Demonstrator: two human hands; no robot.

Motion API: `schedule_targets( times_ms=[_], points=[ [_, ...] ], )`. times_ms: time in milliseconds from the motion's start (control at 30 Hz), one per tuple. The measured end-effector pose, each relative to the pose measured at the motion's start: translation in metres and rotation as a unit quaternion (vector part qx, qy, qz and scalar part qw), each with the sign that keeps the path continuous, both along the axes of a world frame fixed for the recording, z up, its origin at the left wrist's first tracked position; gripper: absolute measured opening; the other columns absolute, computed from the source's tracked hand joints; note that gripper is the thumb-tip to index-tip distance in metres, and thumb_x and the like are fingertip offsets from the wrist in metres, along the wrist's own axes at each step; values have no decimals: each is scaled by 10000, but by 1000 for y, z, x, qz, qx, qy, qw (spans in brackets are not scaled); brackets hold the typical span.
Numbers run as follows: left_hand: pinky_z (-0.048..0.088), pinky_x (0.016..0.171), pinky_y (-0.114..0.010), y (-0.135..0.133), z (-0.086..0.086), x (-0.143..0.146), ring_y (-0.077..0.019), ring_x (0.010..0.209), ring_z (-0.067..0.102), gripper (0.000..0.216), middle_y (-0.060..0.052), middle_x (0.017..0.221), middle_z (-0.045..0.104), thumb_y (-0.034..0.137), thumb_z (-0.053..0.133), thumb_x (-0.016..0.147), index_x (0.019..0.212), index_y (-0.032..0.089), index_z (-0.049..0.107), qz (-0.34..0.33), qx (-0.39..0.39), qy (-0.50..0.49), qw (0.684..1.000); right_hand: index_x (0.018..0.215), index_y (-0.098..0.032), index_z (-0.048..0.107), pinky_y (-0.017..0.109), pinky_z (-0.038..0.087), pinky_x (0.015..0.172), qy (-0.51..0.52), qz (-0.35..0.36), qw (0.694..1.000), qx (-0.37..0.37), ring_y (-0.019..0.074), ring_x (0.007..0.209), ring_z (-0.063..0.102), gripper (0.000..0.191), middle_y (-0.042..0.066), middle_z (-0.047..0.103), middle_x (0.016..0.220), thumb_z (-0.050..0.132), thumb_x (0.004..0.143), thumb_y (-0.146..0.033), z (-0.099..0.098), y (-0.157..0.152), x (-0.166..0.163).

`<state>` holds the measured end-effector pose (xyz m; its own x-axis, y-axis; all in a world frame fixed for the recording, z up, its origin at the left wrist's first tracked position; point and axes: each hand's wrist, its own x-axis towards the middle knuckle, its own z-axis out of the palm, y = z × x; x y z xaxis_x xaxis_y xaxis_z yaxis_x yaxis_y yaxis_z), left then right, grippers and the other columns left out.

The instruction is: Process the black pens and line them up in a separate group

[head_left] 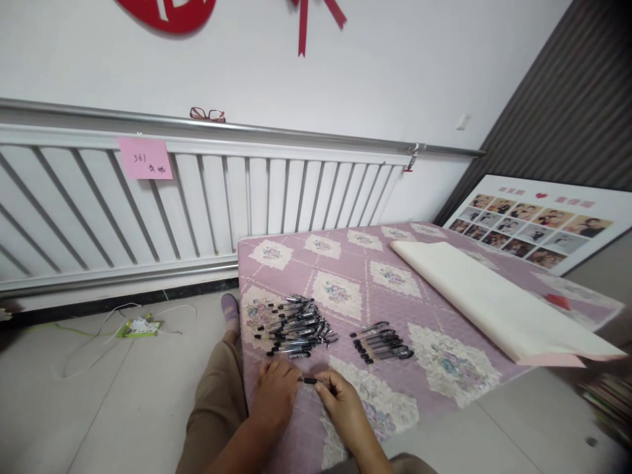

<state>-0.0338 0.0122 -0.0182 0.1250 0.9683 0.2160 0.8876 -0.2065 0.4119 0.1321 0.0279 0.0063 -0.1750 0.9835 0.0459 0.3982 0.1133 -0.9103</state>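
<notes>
My left hand and my right hand rest close together on a purple patterned mat, at its near edge. Both pinch the ends of one black pen held level between them. Just beyond my hands lies a heap of several black pens. To its right is a smaller neat row of several pens.
A long cream roll of paper lies across the mat's right side. A white radiator with a pink note and red glasses lines the wall. A photo board leans at right. White cable and a green item lie on the floor at left.
</notes>
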Motion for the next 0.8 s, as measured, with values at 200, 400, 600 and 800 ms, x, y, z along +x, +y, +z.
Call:
schedule_targets(
  times_ms=[200,400,600,800],
  points=[
    [305,908,-381,2,-2,-2,-195,928,536,208,10,928,631,194,466,917,933,280,654,-12,-9,-16,1000,684,-199,658,274,443,662,-23,13,1000,9,188,689,578,174,16,644,684,567,755,-330,-4,2,3],
    [306,919,-395,1,0,-2,-196,948,533,215,16,947,633,201,451,924,947,292,645,-26,-29,-27,999,688,-207,670,280,450,668,-26,12,999,18,194,697,585,195,19,650,682,564,768,-349,-7,3,4],
    [322,903,-371,0,1,-1,-187,919,537,238,5,932,628,192,426,928,950,271,649,-17,-5,-16,1000,889,-202,658,264,439,657,14,-2,1000,0,169,661,557,202,-16,602,680,592,705,-254,-12,4,6],
    [330,897,-378,1,2,-2,-193,910,547,239,5,919,638,189,432,925,936,274,655,-12,-6,-32,999,754,-200,615,238,388,603,-4,20,1000,-1,150,634,502,119,-23,552,657,541,781,-289,-6,1,6]
  ],
)
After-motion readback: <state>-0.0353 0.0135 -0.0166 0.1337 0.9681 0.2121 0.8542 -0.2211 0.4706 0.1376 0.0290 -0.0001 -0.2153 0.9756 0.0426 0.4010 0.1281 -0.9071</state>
